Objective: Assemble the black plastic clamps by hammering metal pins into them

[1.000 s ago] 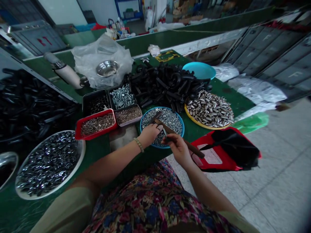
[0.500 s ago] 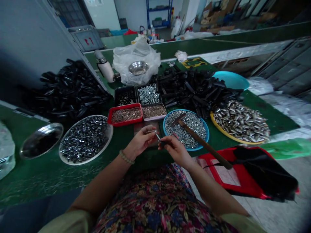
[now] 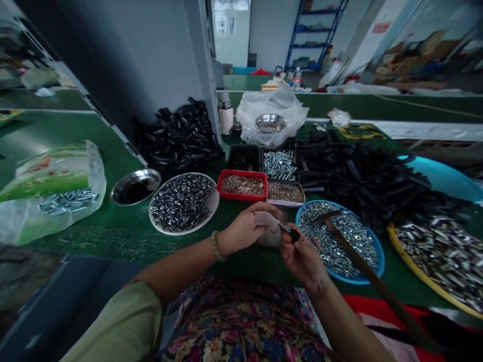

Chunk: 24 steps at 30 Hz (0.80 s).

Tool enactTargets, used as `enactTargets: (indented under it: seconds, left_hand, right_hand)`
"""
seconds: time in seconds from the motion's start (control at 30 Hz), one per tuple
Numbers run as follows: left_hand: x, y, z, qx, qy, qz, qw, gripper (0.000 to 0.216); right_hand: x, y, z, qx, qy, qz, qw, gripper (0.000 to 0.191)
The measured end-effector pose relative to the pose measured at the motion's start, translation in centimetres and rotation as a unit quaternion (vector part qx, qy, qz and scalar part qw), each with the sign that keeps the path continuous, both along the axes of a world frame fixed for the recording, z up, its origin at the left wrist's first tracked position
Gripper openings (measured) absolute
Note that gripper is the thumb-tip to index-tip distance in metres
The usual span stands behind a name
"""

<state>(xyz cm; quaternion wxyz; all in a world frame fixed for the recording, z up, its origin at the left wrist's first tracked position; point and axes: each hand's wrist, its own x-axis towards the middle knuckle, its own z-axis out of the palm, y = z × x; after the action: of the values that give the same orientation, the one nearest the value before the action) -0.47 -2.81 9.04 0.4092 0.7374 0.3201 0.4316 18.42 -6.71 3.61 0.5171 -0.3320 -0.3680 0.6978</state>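
My left hand point(image 3: 245, 232), with a pale wrap on one finger and a beaded bracelet at the wrist, is closed at the far end of a small metal bolt point(image 3: 283, 226). My right hand point(image 3: 306, 259) pinches a small black part point(image 3: 293, 234) where the bolt's other end meets it. Both hands are held together over the front of the green table, just left of a blue tray point(image 3: 381, 271) of nuts. Fingers partly hide the bolt, so how far it sits in the black part cannot be made out.
A hammer point(image 3: 362, 264) lies across the blue tray. Behind my hands stand a red tray point(image 3: 219, 188) of small pins, a box of screws point(image 3: 279, 165) and a box of small brownish parts point(image 3: 286, 191). Left is a plate of dark rings point(image 3: 183, 201); right, piled black parts point(image 3: 350, 171).
The view has turned left, so the table's things sit farther right. My hands stay joined at the bolt; my right hand has rolled palm-up, and the left fingers now curl over the bolt.
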Motion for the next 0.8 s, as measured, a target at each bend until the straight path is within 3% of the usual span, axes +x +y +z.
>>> enactTargets:
  seconds: [0.1, 0.23, 0.3, 0.43, 0.6, 0.7, 0.8]
  left_hand:
    - [-0.3, -0.8, -0.4, -0.026, -0.036, 0.024, 0.999, 0.017]
    - [-0.8, -1.3, -0.1, -0.190, -0.125, -0.078, 0.971, 0.035]
    - [-0.9, -0.9, 0.0, -0.197, -0.125, -0.083, 0.969, 0.038]
    - [-0.4, 0.8, -0.8, -0.203, -0.100, -0.015, 0.974, 0.030]
    - [0.0, 2.3, -1.5, -0.286, -0.083, -0.024, 0.954, 0.020]
    - [-0.2, 2.9, -1.3, -0.337, -0.060, -0.063, 0.938, 0.019]
    - [-0.3, 2.8, -0.6, -0.309, -0.041, -0.074, 0.947, 0.017]
  right_hand:
    - [-0.1, 0.2, 0.5, -0.011, 0.003, 0.013, 1.000, 0.036]
    - [0.2, 0.7, 0.5, -0.024, -0.014, 0.020, 0.999, 0.033]
    - [0.4, 1.0, 0.3, -0.019, -0.017, -0.010, 1.000, 0.033]
    - [0.4, 1.5, 0.4, -0.015, -0.020, -0.048, 0.999, 0.031]
    - [0.6, 1.7, 0.7, -0.007, -0.039, 0.014, 0.999, 0.036]
    - [1.2, 1.6, 0.7, 0.023, -0.095, 0.047, 0.994, 0.030]
    - [1.4, 1.2, 0.5, 0.027, -0.071, 0.067, 0.995, 0.024]
